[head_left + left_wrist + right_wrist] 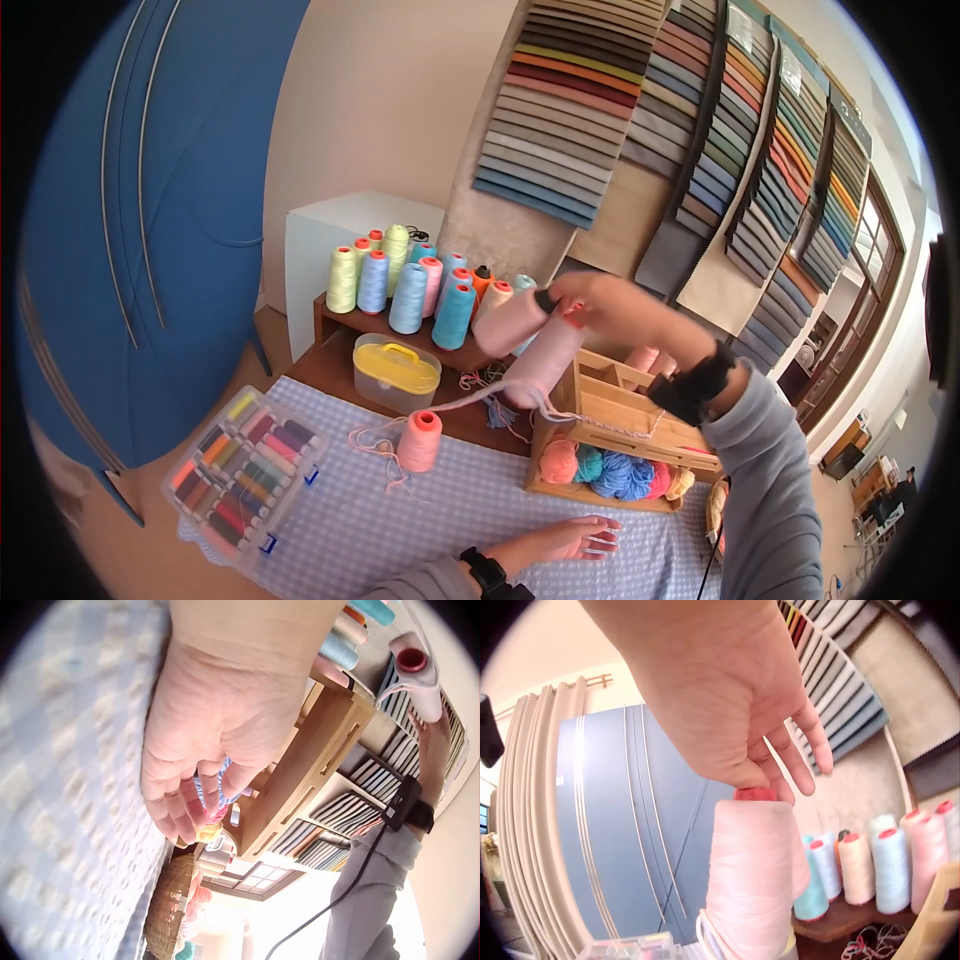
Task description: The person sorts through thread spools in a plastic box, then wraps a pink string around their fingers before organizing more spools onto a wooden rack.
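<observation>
My right hand [580,300] is raised above the wooden organizer, pinching a pale pink thread cone [750,877] by its red top. A second pale pink cone [508,322] hangs tilted right beside it, partly hidden in the right wrist view. A loose pale strand [490,398] trails below the cones. Low over the checked tablecloth [400,530], my left hand [565,540] lies on its side with relaxed, slightly bent fingers and nothing in them. A coral thread cone [419,442] stands on the cloth, loose thread around it.
Several cones [408,298] stand on a brown shelf behind a yellow-lidded box [396,370]. A clear spool case [245,475] lies at left. The wooden organizer [610,405] holds yarn balls [625,475] at right, near a wicker basket [169,907]. Fabric swatches [570,110] hang behind.
</observation>
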Demonstrator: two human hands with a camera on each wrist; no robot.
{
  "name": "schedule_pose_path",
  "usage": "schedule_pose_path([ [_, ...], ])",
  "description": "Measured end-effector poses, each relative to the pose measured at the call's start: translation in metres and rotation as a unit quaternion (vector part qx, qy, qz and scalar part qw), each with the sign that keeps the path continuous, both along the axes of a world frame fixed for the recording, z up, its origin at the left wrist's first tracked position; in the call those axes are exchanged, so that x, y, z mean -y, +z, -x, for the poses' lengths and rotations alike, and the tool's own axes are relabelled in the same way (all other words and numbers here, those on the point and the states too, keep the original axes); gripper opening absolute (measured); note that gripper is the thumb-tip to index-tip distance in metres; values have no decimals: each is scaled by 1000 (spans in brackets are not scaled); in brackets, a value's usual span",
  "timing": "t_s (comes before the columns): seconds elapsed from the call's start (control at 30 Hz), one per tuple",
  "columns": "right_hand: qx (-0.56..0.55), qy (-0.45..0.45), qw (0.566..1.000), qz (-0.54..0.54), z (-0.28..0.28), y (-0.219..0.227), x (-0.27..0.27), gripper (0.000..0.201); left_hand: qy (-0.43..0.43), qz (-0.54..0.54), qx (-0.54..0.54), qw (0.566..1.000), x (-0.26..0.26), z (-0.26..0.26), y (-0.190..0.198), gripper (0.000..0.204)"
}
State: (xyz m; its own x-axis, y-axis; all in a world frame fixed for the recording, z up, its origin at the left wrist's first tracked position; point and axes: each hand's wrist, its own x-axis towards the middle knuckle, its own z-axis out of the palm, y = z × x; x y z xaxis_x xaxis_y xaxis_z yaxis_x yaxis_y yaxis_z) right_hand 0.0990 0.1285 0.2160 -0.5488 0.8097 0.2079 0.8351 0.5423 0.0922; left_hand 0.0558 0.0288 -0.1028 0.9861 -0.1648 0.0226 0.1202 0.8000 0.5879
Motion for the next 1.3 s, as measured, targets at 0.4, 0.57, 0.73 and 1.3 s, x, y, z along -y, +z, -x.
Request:
schedule_pose_path([
  [0.4,61,-198,961,-185,-107,54,8,24,-3,-24,-4,1000,-1,0,0,35],
  [0.57,134,-295,924,-202,-151,21,-18,24,-9,-22,-15,1000,-1,1,4,36],
  [0.73,139,-389,906,-93,-196,-16,-65,26,-10,-21,-24,999,-1,1,5,36],
  [1.3,75,-482,866,112,-197,-62,-74,32,-14,-10,-16,1000,-2,3,6,34],
])
